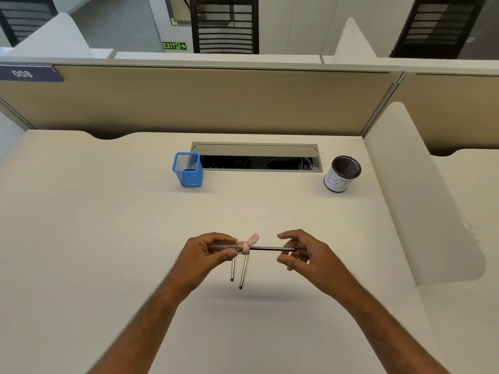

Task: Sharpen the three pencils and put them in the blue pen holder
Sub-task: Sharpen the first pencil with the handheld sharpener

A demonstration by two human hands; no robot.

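Just below the middle of the frame, the left hand (206,252) grips a sharpener (237,247) with a clear body and a pink cap (a small pink flap stands up from the cap). A dark pencil (272,249) lies level, its left end pushed into the pink cap and its right end reaching the right hand (299,252). The right hand's thumb and fingers are curled around that far end, pinching it, though the exact contact is partly hidden by the fingers.

Below the sharpener, two more pencils (239,271) lie on the white desk (108,238), side by side and slightly splayed, their upper ends hidden under the left hand and the sharpener, their dark ends pointing toward the bottom of the frame.

The blue pen holder (188,170), a square mesh cup, stands upright in the upper middle of the frame, left of a grey cable slot (256,149) set into the desk. No pencil shows inside it. Well to the right, past the slot, stands a round black mesh cup (342,174) wrapped in white paper with handwritten letters. A beige partition (189,101) runs along the back of the desk.
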